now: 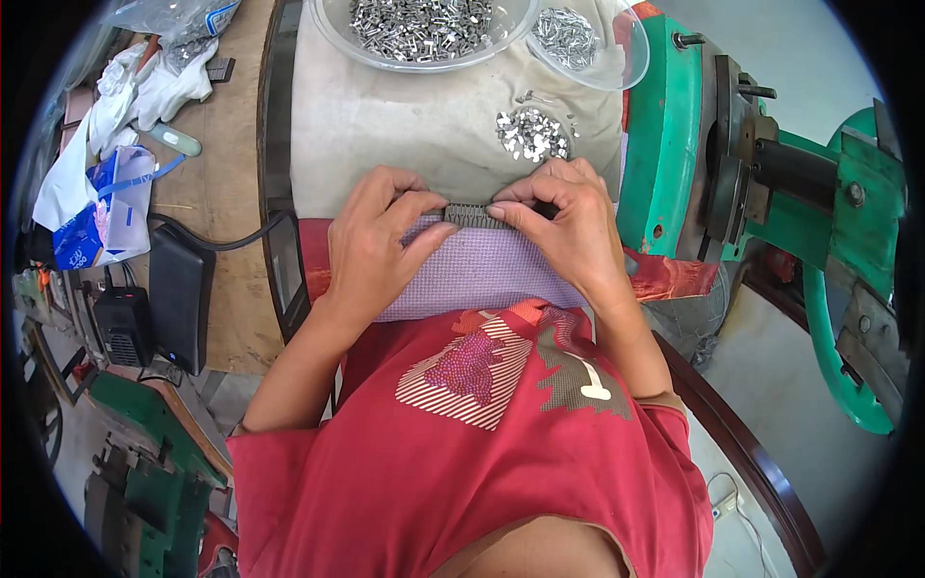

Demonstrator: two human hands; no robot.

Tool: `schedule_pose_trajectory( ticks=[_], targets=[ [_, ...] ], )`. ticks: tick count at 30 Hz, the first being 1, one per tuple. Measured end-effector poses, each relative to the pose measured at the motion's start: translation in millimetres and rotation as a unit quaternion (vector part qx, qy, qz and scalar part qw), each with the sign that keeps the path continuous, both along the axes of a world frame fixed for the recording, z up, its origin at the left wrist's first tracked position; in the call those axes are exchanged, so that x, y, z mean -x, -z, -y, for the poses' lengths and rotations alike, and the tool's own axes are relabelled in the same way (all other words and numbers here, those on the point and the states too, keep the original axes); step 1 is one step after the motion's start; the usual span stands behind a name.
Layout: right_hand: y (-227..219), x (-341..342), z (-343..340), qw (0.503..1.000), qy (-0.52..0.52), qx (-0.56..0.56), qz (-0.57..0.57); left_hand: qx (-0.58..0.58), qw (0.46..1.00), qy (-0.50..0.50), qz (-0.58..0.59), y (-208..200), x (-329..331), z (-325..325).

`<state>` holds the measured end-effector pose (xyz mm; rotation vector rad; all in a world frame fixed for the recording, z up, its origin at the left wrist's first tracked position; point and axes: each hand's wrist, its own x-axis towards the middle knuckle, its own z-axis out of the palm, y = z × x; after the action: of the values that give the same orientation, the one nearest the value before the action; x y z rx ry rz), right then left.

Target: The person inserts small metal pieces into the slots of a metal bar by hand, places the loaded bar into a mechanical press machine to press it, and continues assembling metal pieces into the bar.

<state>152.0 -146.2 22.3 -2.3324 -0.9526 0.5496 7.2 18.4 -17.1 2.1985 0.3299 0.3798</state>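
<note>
My left hand (379,236) and my right hand (570,217) meet over the near edge of the work surface, at a short dark grey ridged metal block (469,216). Thumb and forefinger of the left hand close on its left end. The right hand's thumb and fingertips press at its right end, and its other fingers curl partly out of sight. Under the block lies a purple checked cloth (453,270). Just beyond my right hand is a loose pile of small shiny metal pieces (533,135) on a beige cloth (385,125).
A large clear bowl (424,65) of small metal parts and a smaller clear bowl (631,63) of thin metal pieces stand at the far side. A green machine (665,135) borders the right. On the left wooden table (231,173) are white gloves (173,91), a blue-white packet (120,207) and a black box (181,299).
</note>
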Motion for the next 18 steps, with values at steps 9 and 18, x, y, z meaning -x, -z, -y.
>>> schedule_pose_trajectory(
  ticks=[9,18],
  targets=[
    [0,1,0,1.0,-0.003,0.006,0.012,0.002,1.0,0.002,-0.008,-1,0,1],
    [1,-6,14,0.999,-0.005,0.011,0.031,0.004,1.0,0.005,-0.009,-1,-1,0]
  ],
)
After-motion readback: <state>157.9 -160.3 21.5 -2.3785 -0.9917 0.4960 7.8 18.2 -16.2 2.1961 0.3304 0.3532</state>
